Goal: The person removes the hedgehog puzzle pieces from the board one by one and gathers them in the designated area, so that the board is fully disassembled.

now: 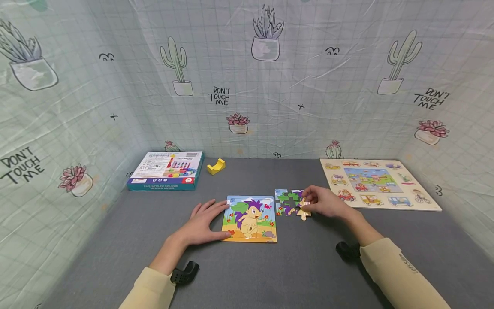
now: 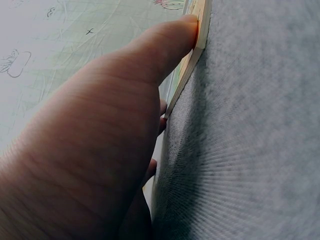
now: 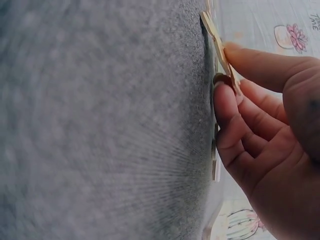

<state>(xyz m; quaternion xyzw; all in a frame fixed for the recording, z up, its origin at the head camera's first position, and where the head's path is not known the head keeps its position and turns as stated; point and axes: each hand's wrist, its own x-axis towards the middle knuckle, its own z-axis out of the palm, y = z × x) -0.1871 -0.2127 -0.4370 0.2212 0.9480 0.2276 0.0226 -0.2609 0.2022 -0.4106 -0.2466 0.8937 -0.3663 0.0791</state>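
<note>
A square hedgehog puzzle board (image 1: 251, 219) lies on the grey table in the middle of the head view. My left hand (image 1: 203, 223) rests at its left side with fingers spread. In the left wrist view the thumb (image 2: 170, 40) presses on the board's edge. Just right of the board is a group of joined jigsaw pieces (image 1: 283, 201) with green leaf and purple parts. Thumb and fingers of my right hand (image 1: 322, 201) pinch a yellowish jigsaw piece (image 1: 303, 213) at the right side of that group. The piece (image 3: 220, 47) is tilted, its lower end close to the table.
A teal-and-white beaded-columns box (image 1: 166, 171) lies at the back left, with a curved yellow block (image 1: 216, 166) beside it. At the back right lies a larger vehicle puzzle board (image 1: 380, 184). A printed cactus curtain (image 1: 285, 107) stands behind the table.
</note>
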